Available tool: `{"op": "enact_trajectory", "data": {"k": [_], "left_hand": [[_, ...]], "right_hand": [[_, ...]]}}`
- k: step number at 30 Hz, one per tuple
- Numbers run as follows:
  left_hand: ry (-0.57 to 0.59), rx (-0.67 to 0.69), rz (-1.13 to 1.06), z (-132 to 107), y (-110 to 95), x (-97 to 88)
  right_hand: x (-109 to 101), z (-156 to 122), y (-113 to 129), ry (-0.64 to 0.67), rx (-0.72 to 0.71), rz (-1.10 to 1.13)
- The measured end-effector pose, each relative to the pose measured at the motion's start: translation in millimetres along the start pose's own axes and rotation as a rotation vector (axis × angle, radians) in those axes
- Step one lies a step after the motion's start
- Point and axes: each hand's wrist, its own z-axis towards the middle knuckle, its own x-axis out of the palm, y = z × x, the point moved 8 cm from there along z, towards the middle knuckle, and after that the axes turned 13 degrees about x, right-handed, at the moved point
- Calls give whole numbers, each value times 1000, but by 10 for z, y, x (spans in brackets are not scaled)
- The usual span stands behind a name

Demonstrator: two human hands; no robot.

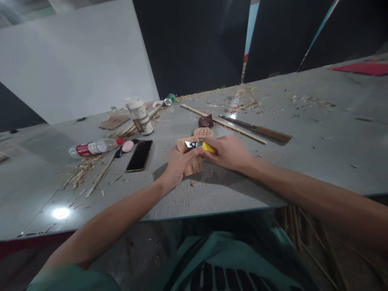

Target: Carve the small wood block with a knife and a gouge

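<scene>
My left hand (178, 165) is closed around a carved wooden piece (194, 165), light brown with a grooved lower part, held just above the grey table (218, 194). In my right hand (228, 151) is a utility knife (209, 148) with a yellow handle. Its metal blade points left and lies over the top of the wood. My left thumb reaches to the knife near the front of its handle. Just behind the wood sits a round tan piece dotted with holes (203, 132), with a dark brown lump (206, 121) beyond it.
A long blade with a wooden handle (273, 134) and a thin wood strip (224, 123) lie at the right. Leftward are a phone (139, 156), a plastic bottle (93, 148), a paper cup (142, 117) and wood shavings (86, 167). A green can (169, 100) lies farther back.
</scene>
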Motion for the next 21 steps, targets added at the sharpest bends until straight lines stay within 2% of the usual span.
{"op": "enact_trajectory", "data": {"k": [21], "left_hand": [[-1,25,36,11,-36,-8]], "right_hand": [[-9,-1,17,21,-23,90]]}}
